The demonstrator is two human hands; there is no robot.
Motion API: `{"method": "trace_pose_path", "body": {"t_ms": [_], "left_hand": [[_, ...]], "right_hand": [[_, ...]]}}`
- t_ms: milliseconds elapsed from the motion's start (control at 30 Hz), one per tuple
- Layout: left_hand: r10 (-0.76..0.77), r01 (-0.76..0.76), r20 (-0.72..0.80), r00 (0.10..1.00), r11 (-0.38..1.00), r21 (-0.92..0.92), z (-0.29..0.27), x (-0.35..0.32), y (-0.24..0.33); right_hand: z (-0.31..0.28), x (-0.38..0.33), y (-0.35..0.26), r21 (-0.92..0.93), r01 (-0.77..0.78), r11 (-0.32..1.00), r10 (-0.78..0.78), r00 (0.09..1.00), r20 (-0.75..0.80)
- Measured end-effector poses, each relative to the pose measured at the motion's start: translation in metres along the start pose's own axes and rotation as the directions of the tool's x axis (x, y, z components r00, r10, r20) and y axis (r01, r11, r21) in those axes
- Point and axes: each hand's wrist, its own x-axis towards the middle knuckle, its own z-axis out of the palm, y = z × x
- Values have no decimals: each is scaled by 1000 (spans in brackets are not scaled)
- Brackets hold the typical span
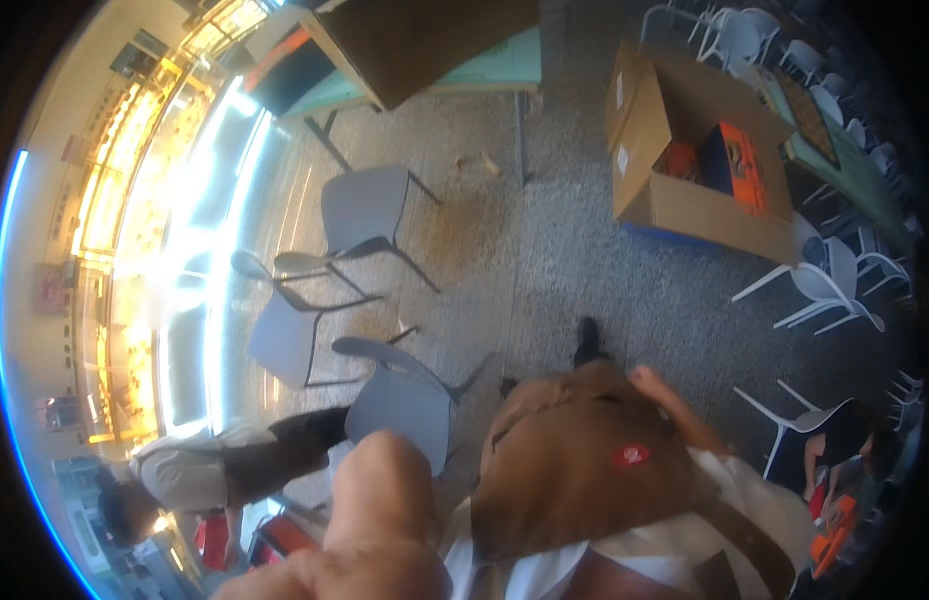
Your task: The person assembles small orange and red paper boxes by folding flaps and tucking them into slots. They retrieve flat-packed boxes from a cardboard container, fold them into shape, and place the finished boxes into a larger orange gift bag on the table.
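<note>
Bare skin of my left arm and hand (329, 575) fills the lower edge, very close and blurred. Its fingers are not made out, nor whether they hold anything. My right hand (646, 380) hangs low beside the brown apron (574, 450) I wear. That hand is small and soft in the picture, so its finger pose is unclear. Closest to my left arm stands a grey chair (399, 400). My dark shoe (588, 340) shows on the floor beyond the apron.
More grey chairs (364, 210) stand ahead to the left, before a brightly lit counter (199, 290). An open cardboard box (719, 215) holds orange and dark packages. White chairs (829, 285) line the right. Another person (209, 470) is at the left, another (834, 445) at the right.
</note>
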Motion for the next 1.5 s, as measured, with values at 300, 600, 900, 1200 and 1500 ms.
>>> {"method": "trace_pose_path", "body": {"t_ms": [300,600,900,1200,1500], "left_hand": [[68,-58,-44,997,979,196,49,13,-59],[-111,214,-281,953,903,372,32,16,-119],[-810,963,-533,243,266,35,-48,-181,-258],[-983,991,-184,1,-23,130,22,-205,-340],[-975,951,-219,-30,-95,294,114,-199,-538]], "right_hand": [[-102,129,-31,-26,77,997,-69,966,248],[-170,185,-47,122,-118,985,86,967,240],[-155,80,-45,223,-165,961,166,986,15],[-249,82,54,424,-264,866,429,829,-360],[-441,253,203,322,-335,885,460,733,-501]]}}
